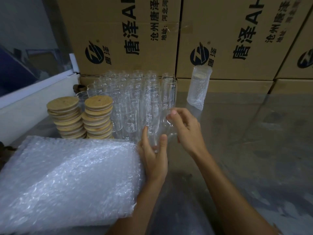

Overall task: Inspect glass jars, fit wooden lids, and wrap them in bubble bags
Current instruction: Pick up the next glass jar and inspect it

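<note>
Bubble bags: a thick stack lying flat at the bench's near-left corner, its right edge touching the left hand.
Wooden lids: two leaning stacks of round lids side by side, just behind the bubble bags, near the bench's left edge.
Glass jars: a crowd of clear empty jars standing upright in rows at the back of the bench, right of the lids, against the cartons.
Held jar: one clear lidless jar lifted in front of the rows, tilted, between both hands.
Left hand: fingers and thumb curled round the jar's lower part.
Right hand: fingertips and thumb pinching the jar's upper end, at the rim.
Wrapped jar: standing upright in a bubble bag, lid on, toward the back of the bench, right of the jar rows, well apart from the hands.
Cartons: printed cardboard boxes stacked along the back edge.
Bench: grey, glossy surface.
</note>
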`<control>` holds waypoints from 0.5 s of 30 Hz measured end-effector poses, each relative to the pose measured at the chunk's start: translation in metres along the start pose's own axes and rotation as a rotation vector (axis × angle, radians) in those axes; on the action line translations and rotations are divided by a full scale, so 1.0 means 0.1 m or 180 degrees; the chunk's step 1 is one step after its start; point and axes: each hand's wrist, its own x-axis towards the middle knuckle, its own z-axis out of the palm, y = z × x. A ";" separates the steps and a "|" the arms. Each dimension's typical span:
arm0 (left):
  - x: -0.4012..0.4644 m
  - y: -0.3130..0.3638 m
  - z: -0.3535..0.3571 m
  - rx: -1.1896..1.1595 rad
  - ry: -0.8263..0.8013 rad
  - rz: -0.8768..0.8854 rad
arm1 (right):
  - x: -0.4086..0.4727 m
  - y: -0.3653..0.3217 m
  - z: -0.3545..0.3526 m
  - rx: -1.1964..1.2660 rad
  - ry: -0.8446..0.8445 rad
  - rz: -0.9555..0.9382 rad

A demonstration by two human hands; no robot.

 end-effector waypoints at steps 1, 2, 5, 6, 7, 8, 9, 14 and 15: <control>0.00 -0.01 0.00 0.0062 -0.0013 -0.0039 | -0.04 0.03 0.01 0.0061 -0.0013 0.0031; 0.00 -0.01 0.00 0.0153 -0.0024 -0.0038 | -0.07 0.06 0.01 0.0084 -0.0007 0.0016; -0.01 0.02 -0.01 0.0259 -0.0067 -0.0012 | -0.14 0.08 0.01 0.0229 0.0006 -0.0080; -0.01 0.02 -0.01 0.0291 -0.0083 0.0015 | -0.15 0.09 0.01 0.0390 0.0052 -0.0054; -0.02 0.01 -0.01 0.0335 -0.0105 0.0053 | -0.16 0.11 0.01 0.0572 0.0140 -0.0015; -0.02 0.00 -0.01 0.0393 -0.0130 0.0102 | -0.16 0.13 0.00 0.0732 0.0251 0.0013; -0.03 0.00 -0.01 0.0439 -0.0156 0.0151 | -0.17 0.16 -0.01 0.0833 0.0354 0.0048; -0.04 0.01 0.01 0.0029 -0.0113 0.0128 | -0.19 0.28 -0.09 0.1273 0.0617 0.0742; -0.04 0.00 0.01 0.0017 -0.0136 0.0083 | -0.19 0.29 -0.11 0.1407 0.0560 0.0883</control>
